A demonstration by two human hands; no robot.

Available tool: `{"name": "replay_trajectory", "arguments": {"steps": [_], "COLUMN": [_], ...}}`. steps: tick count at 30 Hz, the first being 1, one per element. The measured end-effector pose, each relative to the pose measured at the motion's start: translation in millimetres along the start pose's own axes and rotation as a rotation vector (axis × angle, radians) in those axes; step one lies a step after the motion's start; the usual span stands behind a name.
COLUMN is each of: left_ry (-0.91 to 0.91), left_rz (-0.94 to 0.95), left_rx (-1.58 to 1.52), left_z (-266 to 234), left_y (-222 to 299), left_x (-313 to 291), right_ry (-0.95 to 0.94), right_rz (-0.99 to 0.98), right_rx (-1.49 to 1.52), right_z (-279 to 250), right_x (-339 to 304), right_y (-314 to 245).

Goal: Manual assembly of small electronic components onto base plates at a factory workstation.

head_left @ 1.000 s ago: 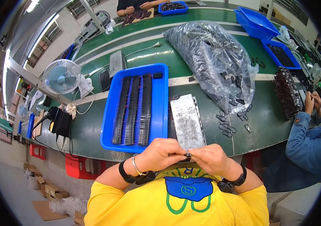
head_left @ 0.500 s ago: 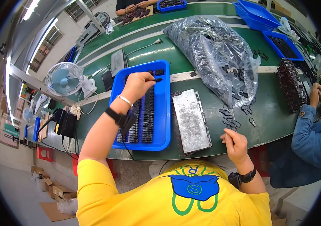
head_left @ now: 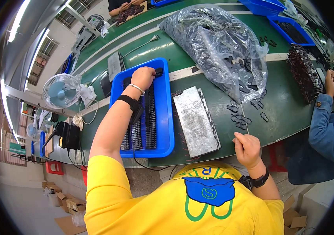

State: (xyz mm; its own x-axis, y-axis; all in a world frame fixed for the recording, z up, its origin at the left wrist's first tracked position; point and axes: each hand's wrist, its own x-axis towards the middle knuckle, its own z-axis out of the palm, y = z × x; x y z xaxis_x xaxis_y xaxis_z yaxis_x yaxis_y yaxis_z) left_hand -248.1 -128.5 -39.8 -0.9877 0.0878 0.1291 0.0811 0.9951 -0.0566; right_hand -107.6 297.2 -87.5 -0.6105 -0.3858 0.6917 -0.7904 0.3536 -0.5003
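My left hand (head_left: 142, 77) is over the far end of a blue plastic tray (head_left: 168, 133), its fingers pinched at a small black plastic part beside a short row of black parts (head_left: 158, 72). The fingertips partly hide that part. Long rows of black parts (head_left: 150, 121) stand packed along the tray, partly covered by my forearm. At the table's near edge my right hand (head_left: 247, 150) is raised with curled fingers and nothing visible in them. Loose flat black pieces (head_left: 239, 117) lie just beyond it. Between the tray and this hand rests a worn silvery metal block (head_left: 196, 121).
A big clear bag of black pieces (head_left: 218, 47) lies beyond the block. To the left stand a white fan (head_left: 61, 91) and a black device with cables (head_left: 68, 135). At right, a person in a denim sleeve (head_left: 325, 125) works beside a stack of dark parts (head_left: 302, 74).
My left hand has lowered the small black part from above the tray to the short row at its far end. The right hand stays curled near the table edge. The whole view has shifted slightly.
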Motion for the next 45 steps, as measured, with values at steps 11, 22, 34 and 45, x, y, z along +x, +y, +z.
{"name": "replay_trajectory", "arguments": {"steps": [11,22,34,45], "left_ry": [-0.016,0.079,0.116,-0.683], "left_rz": [-0.096,0.408,0.155,-0.125], "left_rx": [-0.022,-0.263,-0.569,-1.584], "left_z": [-7,-44,-48,-84], "left_y": [11,83,93,178], "left_x": [2,-43,-53,-153], "right_ry": [0.043,0.038,0.056,-0.102], "right_rz": [-0.033,-0.034,-0.025,0.035], "right_rx": [0.004,-0.006,0.007,0.406], "right_z": [3,4,0,-6], "right_x": [2,1,-2,49], "right_y": [0,3,0,-44]}}
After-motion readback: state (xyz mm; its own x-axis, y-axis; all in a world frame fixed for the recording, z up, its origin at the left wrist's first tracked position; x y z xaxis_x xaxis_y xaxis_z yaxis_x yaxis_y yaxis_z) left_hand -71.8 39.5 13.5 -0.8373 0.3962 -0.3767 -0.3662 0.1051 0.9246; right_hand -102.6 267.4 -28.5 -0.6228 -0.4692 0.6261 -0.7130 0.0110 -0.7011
